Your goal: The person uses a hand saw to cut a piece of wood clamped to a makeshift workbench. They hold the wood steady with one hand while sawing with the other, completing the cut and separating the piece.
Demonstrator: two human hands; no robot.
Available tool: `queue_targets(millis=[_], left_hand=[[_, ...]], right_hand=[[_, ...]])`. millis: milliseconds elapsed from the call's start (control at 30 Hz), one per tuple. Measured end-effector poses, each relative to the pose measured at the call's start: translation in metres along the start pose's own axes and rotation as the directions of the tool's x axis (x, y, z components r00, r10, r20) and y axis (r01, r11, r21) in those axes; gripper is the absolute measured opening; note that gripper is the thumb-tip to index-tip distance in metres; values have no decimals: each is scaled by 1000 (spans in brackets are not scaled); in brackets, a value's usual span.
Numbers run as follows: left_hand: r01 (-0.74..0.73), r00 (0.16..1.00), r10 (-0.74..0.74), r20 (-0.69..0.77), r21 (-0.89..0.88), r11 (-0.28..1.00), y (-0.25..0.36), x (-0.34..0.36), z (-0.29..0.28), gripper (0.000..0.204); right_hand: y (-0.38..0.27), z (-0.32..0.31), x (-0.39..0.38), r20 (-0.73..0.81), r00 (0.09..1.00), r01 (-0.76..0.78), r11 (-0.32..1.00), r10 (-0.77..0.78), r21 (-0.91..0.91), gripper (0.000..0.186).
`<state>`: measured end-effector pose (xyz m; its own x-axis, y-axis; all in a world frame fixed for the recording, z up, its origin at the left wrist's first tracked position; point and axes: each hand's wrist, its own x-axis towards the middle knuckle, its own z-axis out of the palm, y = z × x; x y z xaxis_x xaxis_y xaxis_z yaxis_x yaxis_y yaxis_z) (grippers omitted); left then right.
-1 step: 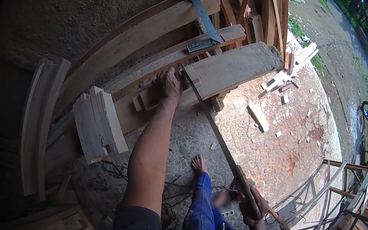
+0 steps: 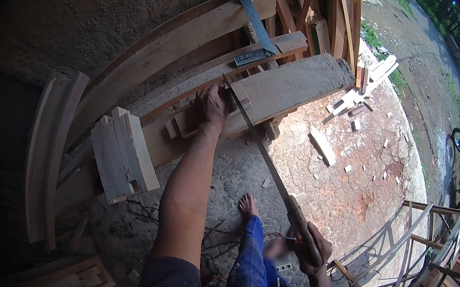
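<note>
Right hand (image 2: 322,247) closed, the person is gripping the handle (image 2: 305,232) of one long, tapering metal saw (image 2: 267,153), whose blade is crossing one squared, pale wood piece (image 2: 187,120) lying on a thick, broad plank (image 2: 297,81). Beside the blade, the left hand (image 2: 214,109) is pressing on that piece; whether it is closing, I cannot tell. One flat metal square (image 2: 254,17) is resting beyond, and several straight-edged blocks (image 2: 121,157) are sitting stacked leftward.

The saw blade (image 2: 269,159) looks metal, its handle (image 2: 304,232) matt wood, the floor (image 2: 356,191) rough.
</note>
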<state>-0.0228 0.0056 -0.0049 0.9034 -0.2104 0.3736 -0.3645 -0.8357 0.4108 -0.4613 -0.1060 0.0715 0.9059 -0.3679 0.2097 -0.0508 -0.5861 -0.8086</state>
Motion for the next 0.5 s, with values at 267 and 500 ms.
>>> queue_targets(millis=[267,500], left_hand=[[-95,990,87,-109,-65,993,-21,8,16,22],[-93,994,92,-64,-11,996,-15,6,11,14]], right_hand=[[2,50,89,-28,997,-72,980,78,185,56],[21,19,6,-65,998,-16,998,21,68,51]])
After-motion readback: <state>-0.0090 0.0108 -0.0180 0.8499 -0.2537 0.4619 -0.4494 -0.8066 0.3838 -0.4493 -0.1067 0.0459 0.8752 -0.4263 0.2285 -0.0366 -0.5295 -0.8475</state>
